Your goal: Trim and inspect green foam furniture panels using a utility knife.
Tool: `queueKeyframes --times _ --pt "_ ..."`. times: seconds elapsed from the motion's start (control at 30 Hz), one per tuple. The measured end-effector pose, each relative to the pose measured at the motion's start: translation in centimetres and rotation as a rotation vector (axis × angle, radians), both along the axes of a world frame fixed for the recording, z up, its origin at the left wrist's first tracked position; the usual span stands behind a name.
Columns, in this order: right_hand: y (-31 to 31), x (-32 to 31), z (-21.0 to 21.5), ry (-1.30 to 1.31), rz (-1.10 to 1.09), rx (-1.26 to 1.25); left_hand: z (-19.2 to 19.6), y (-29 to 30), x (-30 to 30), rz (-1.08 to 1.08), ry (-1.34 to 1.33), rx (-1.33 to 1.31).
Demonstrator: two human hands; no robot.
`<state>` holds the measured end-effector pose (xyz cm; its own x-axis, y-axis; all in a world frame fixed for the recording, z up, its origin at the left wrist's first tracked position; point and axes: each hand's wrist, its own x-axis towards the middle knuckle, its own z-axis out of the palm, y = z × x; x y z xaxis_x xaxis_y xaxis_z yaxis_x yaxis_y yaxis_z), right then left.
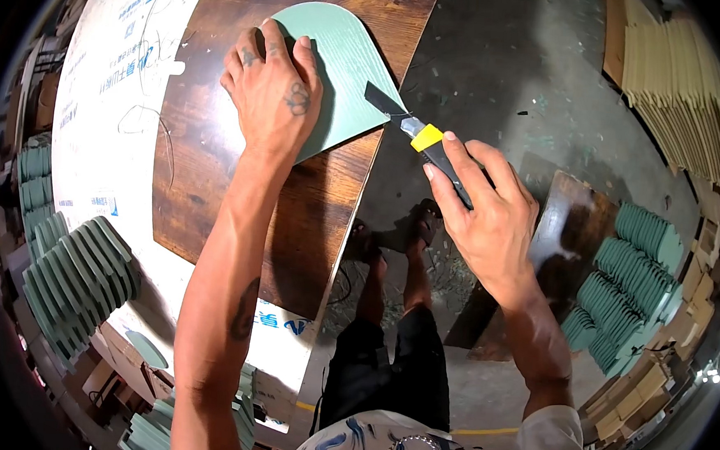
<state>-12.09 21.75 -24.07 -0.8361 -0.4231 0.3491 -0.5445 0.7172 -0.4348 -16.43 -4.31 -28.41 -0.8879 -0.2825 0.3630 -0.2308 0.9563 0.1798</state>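
Note:
A pale green panel, rounded at one end and straight at the other, lies on a brown wood-grain board. My left hand rests over the panel's left side with bent fingers and holds it down; the fingertips are partly hidden. In my right hand is a yellow and black utility knife, gripped by its handle. Its dark blade extends over the panel's lower right corner, beside the board's right edge. Whether the blade touches the panel I cannot tell.
White printed sheeting lies under the board. Stacks of green pieces stand at the left and on the right. Tan sheets are piled at the far right. Scraps litter the grey floor near my feet.

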Motion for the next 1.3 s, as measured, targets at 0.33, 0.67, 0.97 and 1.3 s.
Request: queueKeyframes --times 0.33,0.67,0.97,1.3 --pt "1.7 0.3 -0.6 0.051 0.028 0.023 -0.1 0.6 -0.1 0.069 -0.005 0.005" --pt "1.3 -2.0 -0.3 0.049 0.076 0.001 0.5 -0.2 0.2 0.02 -0.044 0.038" --pt "-0.7 -5.0 -0.4 -0.016 0.128 0.008 0.3 -0.1 0.4 -0.017 -0.005 0.046" --pt "-4.4 -10.4 -1.0 0.058 0.197 -0.038 0.0 -0.1 0.2 0.003 0.019 0.016"
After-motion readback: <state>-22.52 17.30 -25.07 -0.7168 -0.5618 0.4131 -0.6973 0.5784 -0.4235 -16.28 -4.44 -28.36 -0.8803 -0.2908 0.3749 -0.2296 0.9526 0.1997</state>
